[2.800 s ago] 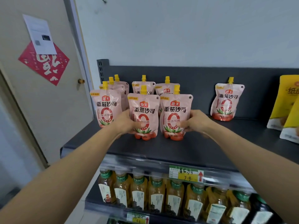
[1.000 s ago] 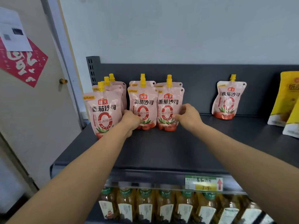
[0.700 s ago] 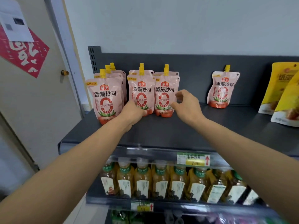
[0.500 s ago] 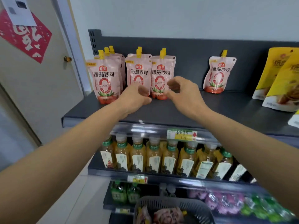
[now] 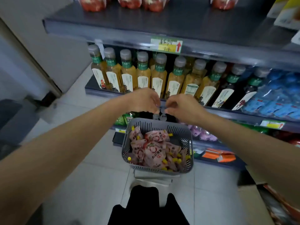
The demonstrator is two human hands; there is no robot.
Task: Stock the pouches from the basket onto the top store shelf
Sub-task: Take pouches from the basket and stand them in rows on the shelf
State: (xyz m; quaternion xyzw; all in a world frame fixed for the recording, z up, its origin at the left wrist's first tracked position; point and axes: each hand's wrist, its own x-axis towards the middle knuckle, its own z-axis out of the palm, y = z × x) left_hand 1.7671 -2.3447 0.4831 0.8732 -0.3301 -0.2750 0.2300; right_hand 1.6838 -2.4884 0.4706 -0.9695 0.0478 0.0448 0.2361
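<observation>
A grey slotted basket (image 5: 190,144) stands below me, holding several pink spout pouches (image 5: 152,152) with yellow caps, lying jumbled. My left hand (image 5: 142,100) and my right hand (image 5: 181,106) hang side by side in the air above the basket's far rim, fingers loosely curled, holding nothing. The dark top shelf (image 5: 162,21) runs along the top of the view. Only the red bottoms of the stocked pouches (image 5: 129,2) show on it, with one more pouch (image 5: 224,2) apart to the right.
A row of tea bottles (image 5: 159,75) fills the shelf behind my hands, with blue packs (image 5: 276,95) to the right. A yellow price tag (image 5: 165,45) sits on the top shelf's edge. The basket rests on a metal stand (image 5: 152,179). My dark trouser legs (image 5: 146,208) are below.
Both hands let go of the two front pouches on the top shelf and dropped down to above the basket. My view swung from the shelf down to the floor.
</observation>
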